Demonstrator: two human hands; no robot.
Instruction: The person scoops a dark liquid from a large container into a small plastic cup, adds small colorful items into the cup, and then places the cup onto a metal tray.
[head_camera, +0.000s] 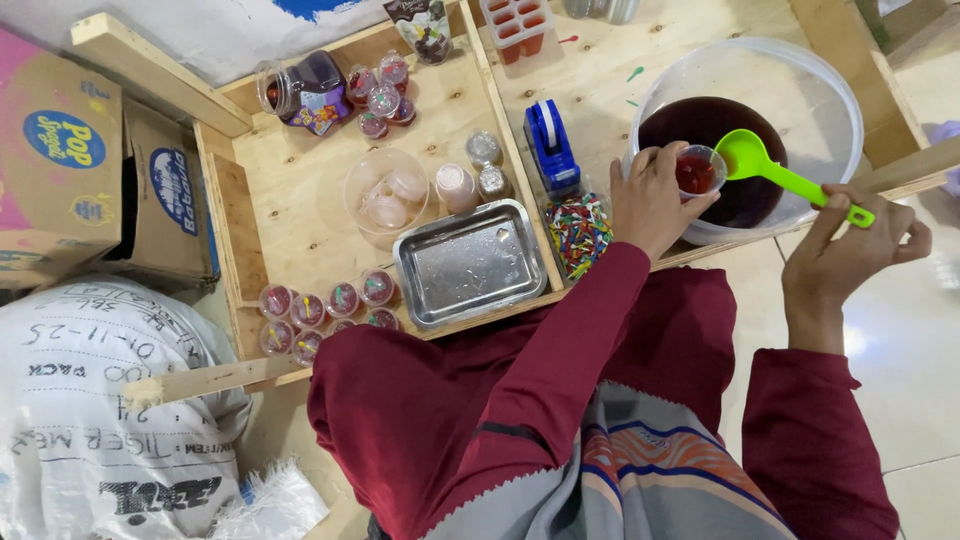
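Left hand (650, 200) grips 1 small clear plastic cup (697, 172) of red liquid: light, flimsy, best held by its sides; right hand (840, 250) pinches green plastic ladle (790, 175) by its handle.

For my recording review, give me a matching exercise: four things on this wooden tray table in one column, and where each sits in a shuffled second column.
Things:
1. small cup
2. green ladle
3. metal tray
4. blue tape dispenser

Places:
A. beside the coloured picks
B. in the left hand, over the big bowl
C. empty, near the front edge
D. in the right hand

Pairs: 1-B, 2-D, 3-C, 4-A
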